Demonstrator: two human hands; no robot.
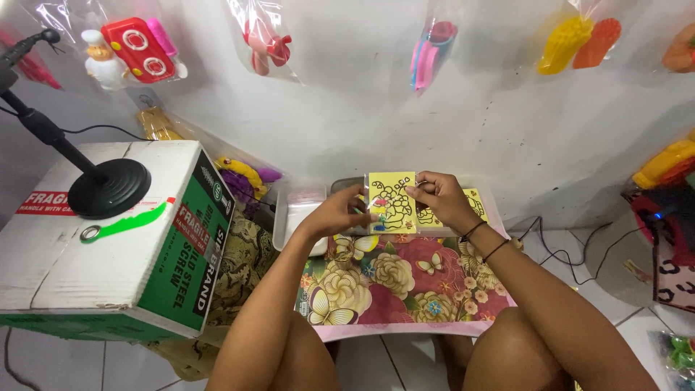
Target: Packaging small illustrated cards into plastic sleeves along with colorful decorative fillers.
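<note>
Hands are meeting over a low surface that is wearing a flowered cloth. The left hand is pinching the left edge of a yellow card, its grip clamped on the card. The right hand is pinching the card's upper right corner, its grip likewise closed on it. The card is standing nearly upright between the two hands, above the far edge of the cloth, showing a black line drawing and a few small coloured spots along its left side. Two dark bands are circling the right wrist.

A second yellow card is lying behind the right hand, at 3 o'clock from the held one. A pale tray is sitting just beside the left hand, at 9 o'clock from the card. A cardboard box is standing well apart at 9 o'clock, carrying a black stand. Toys in clear bags are hanging on the wall at 12 o'clock. Cables are trailing across the tiled floor at 3 o'clock.
</note>
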